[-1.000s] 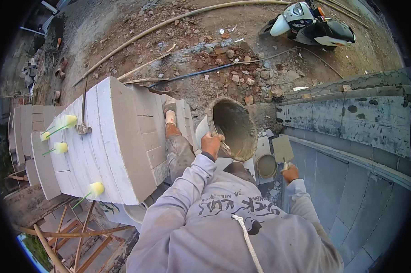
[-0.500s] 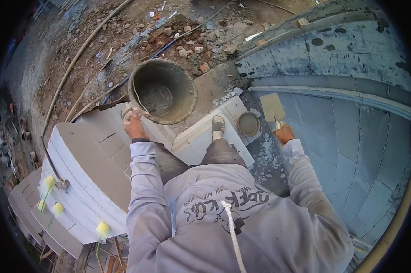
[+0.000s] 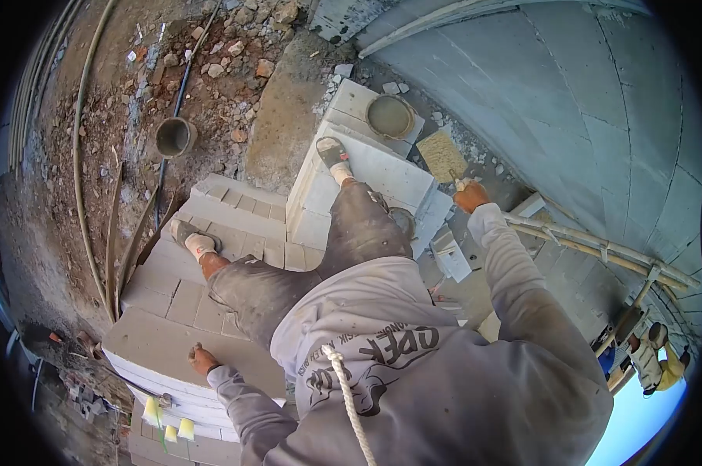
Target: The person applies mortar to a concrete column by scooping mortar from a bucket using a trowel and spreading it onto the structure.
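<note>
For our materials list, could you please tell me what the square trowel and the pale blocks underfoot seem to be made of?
The square trowel is probably metal, going by its thin, flat blade, though sandy residue hides the finish. The pale blocks look like lightweight concrete: matte, with straight edges.

Pretty clearly a building site, outdoors: stacks of pale blocks [image 3: 184,299], a big block wall [image 3: 553,101] with visible joints, rubble [image 3: 230,70] all over bare dirt, plus a mortar-smeared bucket [image 3: 175,137] and some bamboo poles [image 3: 607,252]
</note>
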